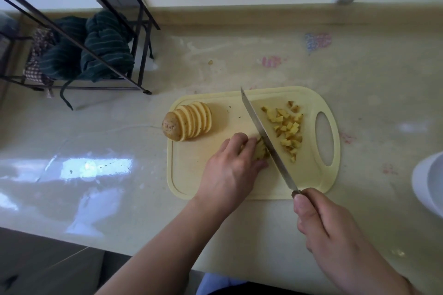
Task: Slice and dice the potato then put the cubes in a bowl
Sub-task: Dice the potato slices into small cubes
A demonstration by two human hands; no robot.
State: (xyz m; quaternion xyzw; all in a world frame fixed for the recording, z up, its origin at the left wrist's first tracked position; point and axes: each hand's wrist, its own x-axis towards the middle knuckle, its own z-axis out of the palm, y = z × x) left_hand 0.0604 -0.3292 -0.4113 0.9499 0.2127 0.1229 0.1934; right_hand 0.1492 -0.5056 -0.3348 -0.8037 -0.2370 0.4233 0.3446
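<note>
On the pale yellow cutting board (191, 175), seen from the head camera, the left hand (230, 172) bends its fingers down over a small bunch of potato strips (261, 151) and holds them in place near the middle of the board. The right hand (328, 227) is wrapped tight around the handle of a long knife (266, 141). The blade lies slanted across the board, its edge down on the strips, just beside the left fingertips, and its tip points to the far edge of the board.

To the right of the blade sits a loose pile of potato cubes (287, 130) (some still have brown skin on them), close to the oval handle hole of the board. At the far left part of the board rests the sliced potato (187, 122), its round slices leaning together like a row of fallen cards, with the brown end piece at the left.

A white bowl (429, 182) stands on the counter (96, 127) at the right edge of the view, apart from the board; only part of it shows. One tiny potato bit (210, 62) lies on the counter beyond the board. Far left stands a dark wire rack (141, 55) with green striped cloths (105, 48) bundled inside it.
</note>
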